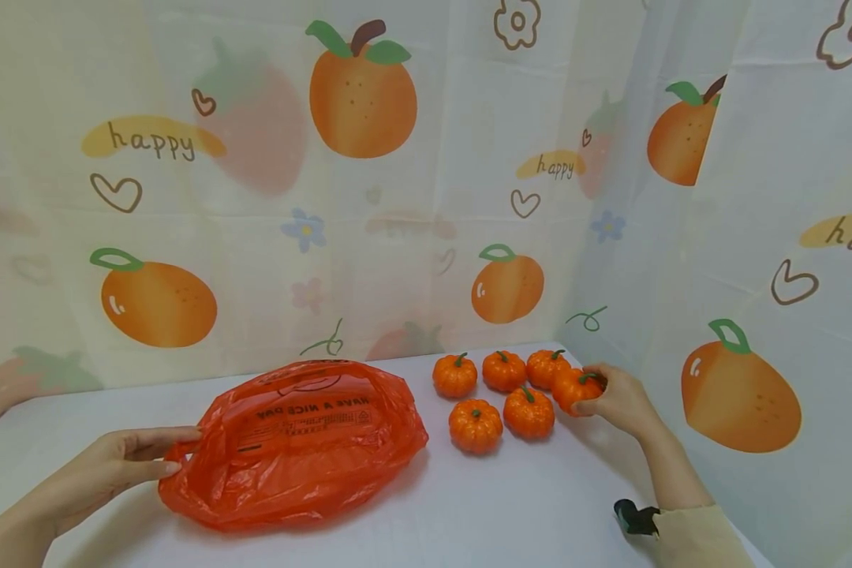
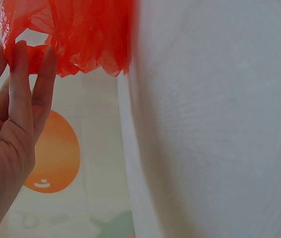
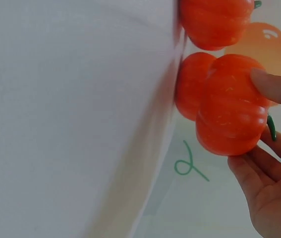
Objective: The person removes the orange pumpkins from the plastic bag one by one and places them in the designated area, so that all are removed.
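A red plastic bag (image 1: 305, 489) lies on the table with its mouth spread toward the camera and dark print inside. My left hand (image 1: 106, 473) pinches the bag's left edge between thumb and fingers; in the left wrist view the fingertips (image 2: 19, 54) meet the thin red film. At the right, my right hand (image 1: 621, 398) grips a small orange pumpkin (image 1: 573, 388) with a green stem, thumb on one side and fingers on the other. In the right wrist view, this pumpkin (image 3: 232, 106) overlaps another pumpkin (image 3: 190, 84) behind it.
Several more small pumpkins (image 1: 476, 426) stand grouped between the bag and the right hand. The white table (image 1: 483, 505) meets a printed curtain (image 1: 426, 197) at the back and right. A dark object (image 1: 635, 517) sits at the right sleeve's cuff.
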